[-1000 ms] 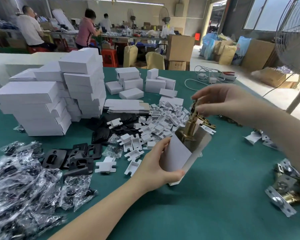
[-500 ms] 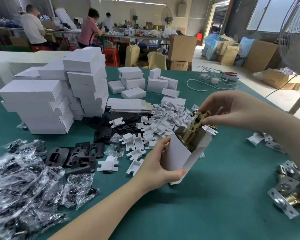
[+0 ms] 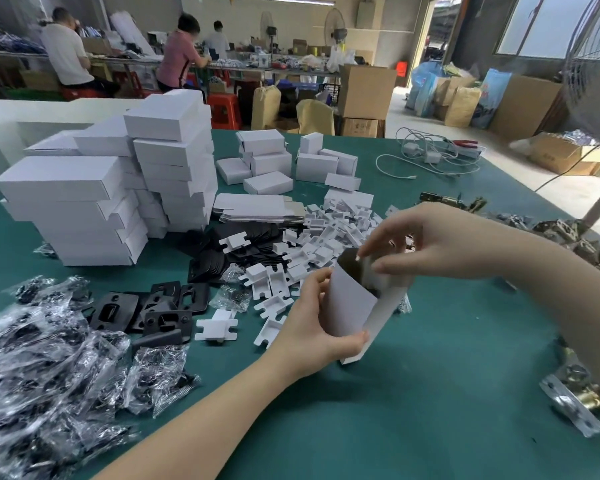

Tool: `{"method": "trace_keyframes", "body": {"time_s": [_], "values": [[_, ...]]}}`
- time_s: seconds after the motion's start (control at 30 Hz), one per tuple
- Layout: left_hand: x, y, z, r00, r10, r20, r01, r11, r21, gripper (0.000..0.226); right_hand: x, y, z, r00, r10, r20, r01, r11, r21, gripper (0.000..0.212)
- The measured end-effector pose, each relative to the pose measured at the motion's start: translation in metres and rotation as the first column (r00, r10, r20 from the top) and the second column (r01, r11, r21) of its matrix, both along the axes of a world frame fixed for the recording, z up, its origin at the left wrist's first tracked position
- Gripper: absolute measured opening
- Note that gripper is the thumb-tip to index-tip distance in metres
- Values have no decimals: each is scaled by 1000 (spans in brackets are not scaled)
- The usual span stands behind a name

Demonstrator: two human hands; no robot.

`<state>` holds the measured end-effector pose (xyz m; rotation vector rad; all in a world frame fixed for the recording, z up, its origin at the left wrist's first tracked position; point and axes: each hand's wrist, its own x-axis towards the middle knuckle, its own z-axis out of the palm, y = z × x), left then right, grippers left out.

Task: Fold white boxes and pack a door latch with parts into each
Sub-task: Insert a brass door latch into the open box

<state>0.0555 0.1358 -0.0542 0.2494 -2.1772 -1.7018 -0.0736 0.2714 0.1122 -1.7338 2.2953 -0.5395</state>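
Observation:
My left hand [image 3: 312,327] grips an upright, slightly tilted white box [image 3: 350,303] just above the green table [image 3: 430,410], its top open and dark inside. My right hand [image 3: 440,244] is at the box's mouth, thumb and forefinger pinching a top flap. No latch shows at the opening. More brass and silver door latches [image 3: 568,400] lie at the right edge. White card inserts [image 3: 326,233] are heaped behind the box. Black plates [image 3: 153,310] and bagged parts [image 3: 32,368] lie to the left.
Tall stacks of closed white boxes [image 3: 84,202] stand at the back left, smaller boxes [image 3: 267,161] and flat box blanks [image 3: 257,206] behind the inserts. White cables [image 3: 430,157] lie at the far right of the table. A fan [image 3: 596,64] stands at the right.
The brass latch in my right hand went down into the box and out of sight. My right hand came lower, onto the box's top flap. My left hand kept hold of the box.

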Motion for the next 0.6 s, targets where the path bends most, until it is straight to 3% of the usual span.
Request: {"method": "trace_keyframes", "body": {"time_s": [0.07, 0.13, 0.17, 0.23, 0.3, 0.33, 0.4, 0.53, 0.6], "values": [[0, 1, 0, 998, 69, -9, -69, 998, 5, 83, -5, -2, -9, 984, -78, 160, 120, 955, -270, 15], [0, 3, 0, 990, 139, -29, -140, 990, -11, 90, -16, -7, -28, 918, -241, 314, 371, 801, -469, 11], [0, 4, 0, 982, 182, -44, -184, 982, -33, 94, -22, -10, -41, 882, -355, 311, 467, 753, -463, 11], [1, 4, 0, 956, 282, -77, -289, 951, -107, 101, -33, -16, -75, 848, -506, 159, 531, 811, -248, 18], [3, 5, -2, 935, 342, -96, -352, 925, -141, 97, -35, -20, -106, 878, -477, 47, 477, 879, 3, 34], [3, 6, -2, 935, 342, -100, -353, 927, -130, 89, -33, -23, -117, 906, -420, 48, 418, 907, 51, 40], [4, 7, -3, 951, 296, -91, -302, 951, -63, 80, -28, -29, -134, 954, -296, 54, 293, 955, 49, 46], [3, 4, -4, 963, 245, -111, -247, 969, -6, 64, -24, -46, -156, 906, -311, -286, 352, 930, 104, 49], [3, -4, -3, 966, 234, -107, -236, 972, -6, 63, -21, -57, -156, 909, -254, -331, 295, 952, 79, 41]]}}
